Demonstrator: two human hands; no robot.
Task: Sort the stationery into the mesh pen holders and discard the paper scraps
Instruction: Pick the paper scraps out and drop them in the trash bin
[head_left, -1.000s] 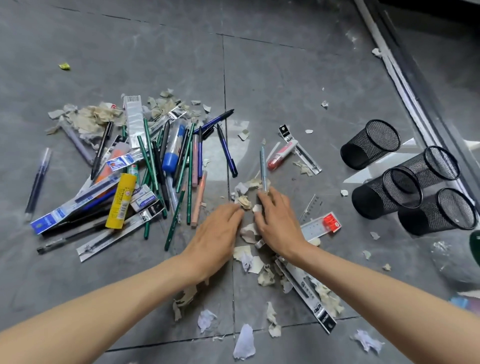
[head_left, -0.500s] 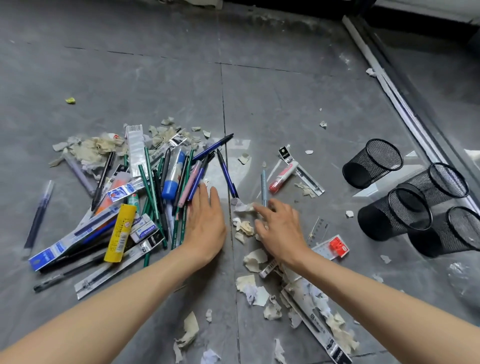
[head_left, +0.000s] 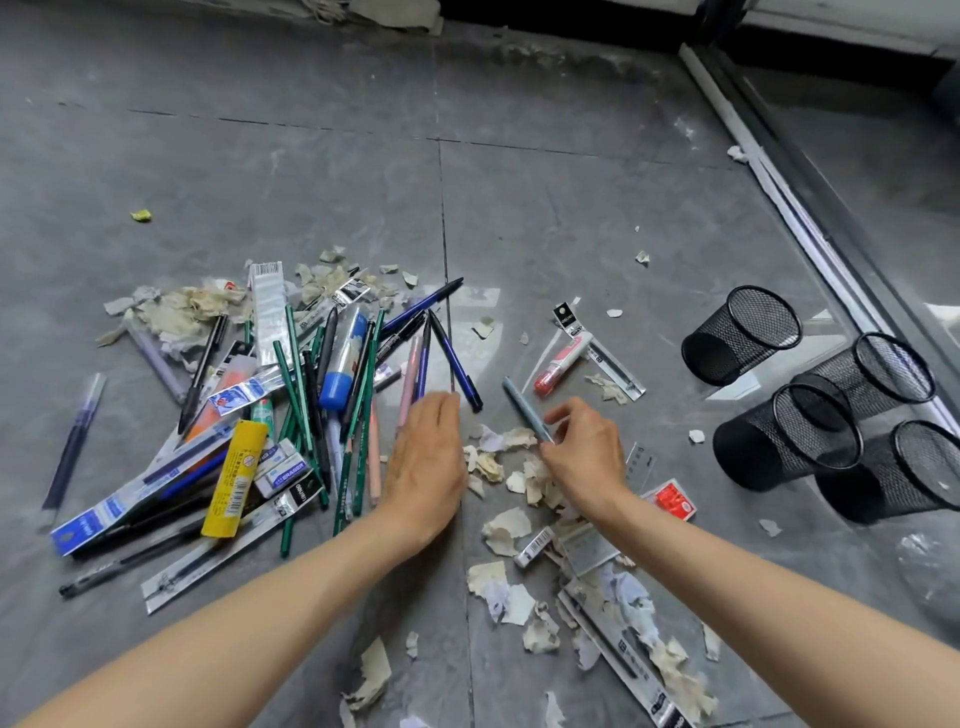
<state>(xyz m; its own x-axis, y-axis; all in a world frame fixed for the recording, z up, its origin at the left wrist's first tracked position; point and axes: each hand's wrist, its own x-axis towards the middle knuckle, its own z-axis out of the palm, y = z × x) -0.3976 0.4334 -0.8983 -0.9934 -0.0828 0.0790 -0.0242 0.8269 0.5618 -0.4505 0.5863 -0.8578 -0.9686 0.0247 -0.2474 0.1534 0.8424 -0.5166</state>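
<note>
Head view of a grey tiled floor (head_left: 519, 182). The left hand (head_left: 428, 462) lies palm down, fingers straight and pressed together, at the right edge of a heap of pens and pencils (head_left: 311, 374). The right hand (head_left: 584, 452) pinches a grey pen (head_left: 522, 408) between thumb and fingertips, and the pen's free end points to the upper left. Torn paper scraps (head_left: 498, 467) lie between and below both hands. Four black mesh pen holders (head_left: 743, 332) are grouped at the right, well apart from the heap.
</note>
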